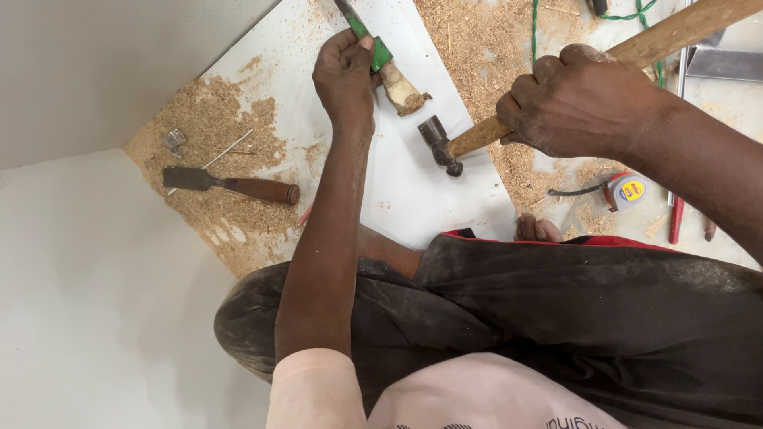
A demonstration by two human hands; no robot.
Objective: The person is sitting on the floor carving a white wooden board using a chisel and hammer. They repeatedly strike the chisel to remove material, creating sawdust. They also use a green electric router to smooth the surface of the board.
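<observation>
My left hand (pixel 344 73) grips a chisel (pixel 385 67) with a green band and a frayed wooden handle end, its blade pointing up toward the white board (pixel 405 183). My right hand (pixel 576 103) is closed around the wooden handle of a hammer (pixel 442 144), whose dark metal head hangs just right of and below the chisel's handle end, apart from it. I am crouched over the board, with my dark trousers (pixel 556 318) filling the lower part of the head view.
A second chisel (pixel 230 184) with a reddish-brown handle lies in sawdust (pixel 214 135) at left, beside a thin nail and a small metal piece. A tape measure (pixel 628 191), red pencil (pixel 675 218), green cord (pixel 636 16) and a metal blade lie at right. Toes (pixel 536 230) show by the board.
</observation>
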